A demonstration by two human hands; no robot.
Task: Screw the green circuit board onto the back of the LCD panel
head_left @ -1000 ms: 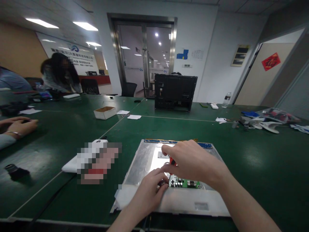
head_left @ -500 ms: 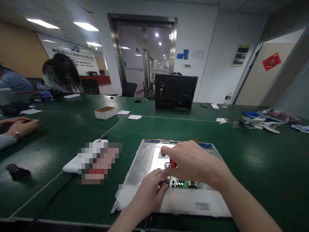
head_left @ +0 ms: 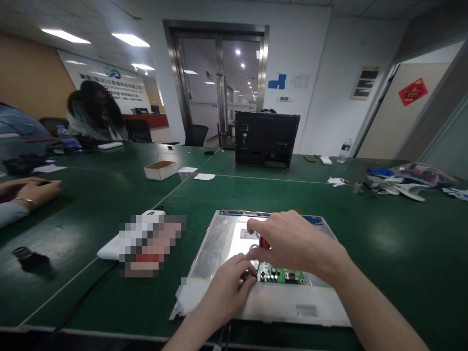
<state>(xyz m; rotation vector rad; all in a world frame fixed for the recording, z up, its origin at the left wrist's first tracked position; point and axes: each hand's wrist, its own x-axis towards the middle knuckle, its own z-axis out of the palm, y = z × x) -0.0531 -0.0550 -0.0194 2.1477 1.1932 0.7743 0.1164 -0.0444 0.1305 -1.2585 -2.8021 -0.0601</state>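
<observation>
A flat metal-backed display panel (head_left: 208, 256) lies on the green table in front of me. Low in its middle, a green circuit board (head_left: 280, 276) is partly covered by my hands. My right hand (head_left: 298, 243) is closed around a red-handled screwdriver (head_left: 263, 242); the tool's tip is hidden. Close beside it, my left hand (head_left: 230, 282) has its fingertips pinched together at the board's left end. What they hold, if anything, is not clear. A blue strip board (head_left: 312, 220) runs along the panel's far edge.
Left of the panel lie a white device (head_left: 109, 248) and a blurred-out item. Further off are a black cylinder (head_left: 22, 253), another person's hands (head_left: 40, 192), a small open box (head_left: 161, 170) and an upright black monitor housing (head_left: 266, 139). Assorted parts and bags (head_left: 420, 175) lie right.
My right hand has turned slightly with the screwdriver, its fingers shifting a little right and uncovering slightly more of the circuit board. My left hand stays nearly where it was.
</observation>
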